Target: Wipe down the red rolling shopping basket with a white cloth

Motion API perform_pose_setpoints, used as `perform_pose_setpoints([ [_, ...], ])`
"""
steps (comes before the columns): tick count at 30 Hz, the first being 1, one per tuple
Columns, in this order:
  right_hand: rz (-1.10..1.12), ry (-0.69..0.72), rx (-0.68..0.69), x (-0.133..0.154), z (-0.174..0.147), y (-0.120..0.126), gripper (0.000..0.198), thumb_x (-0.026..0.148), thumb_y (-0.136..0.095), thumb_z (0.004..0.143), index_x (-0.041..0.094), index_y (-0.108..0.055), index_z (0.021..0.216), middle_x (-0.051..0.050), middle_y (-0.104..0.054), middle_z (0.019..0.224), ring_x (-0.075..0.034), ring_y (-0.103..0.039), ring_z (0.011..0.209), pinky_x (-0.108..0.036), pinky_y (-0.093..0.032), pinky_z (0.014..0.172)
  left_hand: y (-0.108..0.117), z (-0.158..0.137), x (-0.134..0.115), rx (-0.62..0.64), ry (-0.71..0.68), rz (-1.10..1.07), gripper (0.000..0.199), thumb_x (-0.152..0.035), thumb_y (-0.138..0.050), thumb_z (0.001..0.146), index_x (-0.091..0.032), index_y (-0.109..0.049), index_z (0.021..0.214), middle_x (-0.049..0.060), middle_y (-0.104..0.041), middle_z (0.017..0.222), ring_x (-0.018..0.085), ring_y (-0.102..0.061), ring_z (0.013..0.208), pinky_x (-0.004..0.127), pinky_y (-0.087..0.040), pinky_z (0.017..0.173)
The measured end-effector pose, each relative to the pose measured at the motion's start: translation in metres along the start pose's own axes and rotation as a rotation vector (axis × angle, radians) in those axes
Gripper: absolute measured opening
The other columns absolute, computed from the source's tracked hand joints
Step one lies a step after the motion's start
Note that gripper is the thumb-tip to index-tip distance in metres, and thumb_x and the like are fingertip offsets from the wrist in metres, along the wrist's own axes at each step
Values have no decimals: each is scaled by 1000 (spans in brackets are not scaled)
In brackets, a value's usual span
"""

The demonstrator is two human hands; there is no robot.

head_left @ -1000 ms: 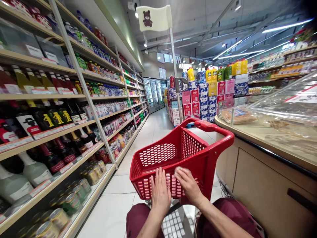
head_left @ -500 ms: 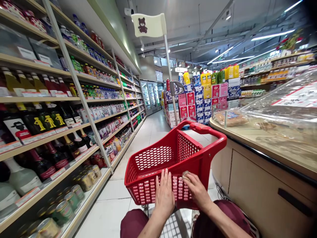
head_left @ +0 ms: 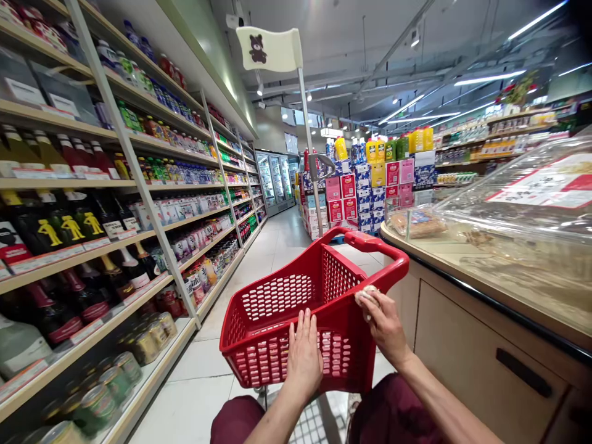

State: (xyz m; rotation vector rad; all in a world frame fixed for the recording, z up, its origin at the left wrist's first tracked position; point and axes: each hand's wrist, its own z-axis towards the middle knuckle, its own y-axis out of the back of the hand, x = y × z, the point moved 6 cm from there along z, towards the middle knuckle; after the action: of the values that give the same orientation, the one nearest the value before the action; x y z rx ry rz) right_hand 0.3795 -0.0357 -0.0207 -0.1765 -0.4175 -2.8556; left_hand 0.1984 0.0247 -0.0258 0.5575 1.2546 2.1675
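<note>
In front of me stands a red plastic shopping cart [head_left: 296, 330] with a perforated basket and a looped handle [head_left: 391, 262]. My left hand [head_left: 305, 351] lies flat on the near side wall, fingers stretched out and holding nothing. A crumpled, pale cloth [head_left: 369, 293] is pinched in my right hand [head_left: 386, 324], pressed to the cart's side near the base of the handle. Part of the cloth is hidden by the fingers. From the cart rises a pole [head_left: 308, 123] bearing a cream flag [head_left: 269, 49] with a bear on it.
Shelves [head_left: 155, 237] of bottles and cans line the left side. A wooden counter [head_left: 456, 333] with clear covers [head_left: 518, 191] stands close on the right. Stacked drink cartons [head_left: 349, 200] are ahead, and glass-door fridges [head_left: 277, 176] stand farther back. White floor tiles [head_left: 203, 364] run between.
My right hand has moved up and right along the cart's side, taking the cloth toward the handle base. My left hand stays on the side wall. The whole view has shifted slightly.
</note>
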Motion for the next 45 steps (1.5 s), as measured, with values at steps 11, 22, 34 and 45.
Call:
perform_pose_setpoints([
  [11, -238, -141, -74, -58, 71, 33, 34, 25, -41, 83, 19, -54, 114, -12, -52, 116, -25, -45, 109, -44, -38, 90, -11, -2, 6, -18, -8, 39, 71, -5, -37, 67, -11, -20, 135, 8, -15, 144, 21, -6, 133, 47, -18, 106],
  [22, -130, 265, 196, -7, 86, -23, 31, 16, -37, 83, 20, -57, 107, -8, -57, 112, -18, -49, 105, -34, -39, 90, -13, 3, 10, -10, 6, 79, 71, -5, -35, 67, -12, -20, 135, 6, -17, 144, 20, -9, 133, 49, -15, 106],
  [34, -405, 154, 307, -49, 96, -14, 44, 46, -41, 82, 16, -53, 114, -13, -55, 115, -26, -47, 107, -44, -24, 95, -7, 2, 10, 51, 69, 28, 74, -7, -37, 64, -12, -18, 136, 5, -13, 144, 19, -7, 133, 49, -12, 106],
  [45, -209, 322, 307, 13, 77, -42, 28, 24, -35, 88, 22, -59, 102, -5, -62, 105, -17, -52, 103, -36, -23, 98, -6, 0, 9, 68, 74, 57, 75, -10, -38, 64, -11, -18, 136, 6, -12, 145, 21, -5, 133, 51, -11, 106],
])
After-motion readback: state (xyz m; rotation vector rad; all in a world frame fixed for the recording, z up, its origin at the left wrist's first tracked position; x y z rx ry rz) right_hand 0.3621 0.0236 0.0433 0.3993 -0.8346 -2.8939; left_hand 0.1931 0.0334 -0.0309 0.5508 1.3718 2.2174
